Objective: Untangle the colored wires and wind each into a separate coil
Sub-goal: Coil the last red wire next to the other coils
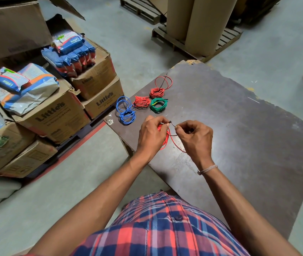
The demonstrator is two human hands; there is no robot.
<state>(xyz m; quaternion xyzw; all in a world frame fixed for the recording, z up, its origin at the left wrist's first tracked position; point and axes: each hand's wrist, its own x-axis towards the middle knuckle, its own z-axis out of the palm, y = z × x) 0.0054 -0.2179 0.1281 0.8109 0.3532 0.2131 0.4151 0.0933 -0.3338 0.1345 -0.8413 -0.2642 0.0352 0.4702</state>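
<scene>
Dark board is carrying 4 finished-looking bundles: blue coil, green coil, 2 red coils. Left hand is gripping a red wire; right hand is pinching its dark tie.

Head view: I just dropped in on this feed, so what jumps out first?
Dead centre, the left hand grips a red wire bundle while the right hand pinches its thin dark end, both over the dark board. Just beyond them on the board lie finished coils: a blue coil at the left edge, two red coils and a green coil. Stacked cardboard boxes fill the left side.
</scene>
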